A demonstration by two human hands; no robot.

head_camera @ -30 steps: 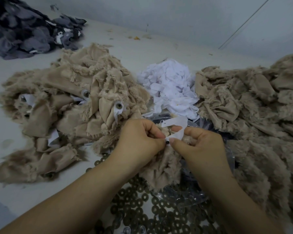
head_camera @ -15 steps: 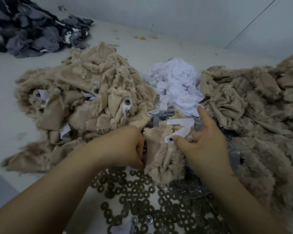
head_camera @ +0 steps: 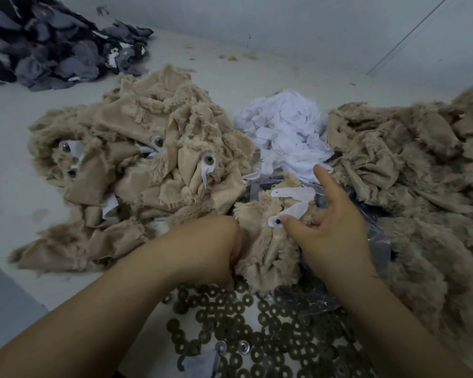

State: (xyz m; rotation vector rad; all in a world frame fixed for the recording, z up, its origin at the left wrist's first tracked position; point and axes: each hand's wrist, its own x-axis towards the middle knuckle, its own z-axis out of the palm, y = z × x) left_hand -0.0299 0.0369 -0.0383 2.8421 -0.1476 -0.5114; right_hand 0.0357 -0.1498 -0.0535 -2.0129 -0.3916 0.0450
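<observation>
A small beige plush piece [head_camera: 265,249] sits between my hands, with two white felt patches [head_camera: 292,211] on it. A small black stud [head_camera: 278,221] pokes through the lower patch. My right hand [head_camera: 333,227] holds the piece, its thumb on the patch beside the stud and its index finger stretched out straight. My left hand [head_camera: 205,249] lies curled at the piece's left edge, knuckles up. Its fingertips are hidden, low against the fabric and the dark washers [head_camera: 257,336].
A heap of beige plush pieces with eyes fitted [head_camera: 148,159] lies to the left, another beige heap [head_camera: 421,173] to the right. White felt scraps [head_camera: 284,132] are piled behind. A clear plastic bag [head_camera: 377,241] lies under my right hand. Dark grey fabric [head_camera: 52,45] sits far left.
My left hand has let go of the stud and dropped down left to the piece's edge by the washers. My right index finger has straightened; its thumb stays on the patch.
</observation>
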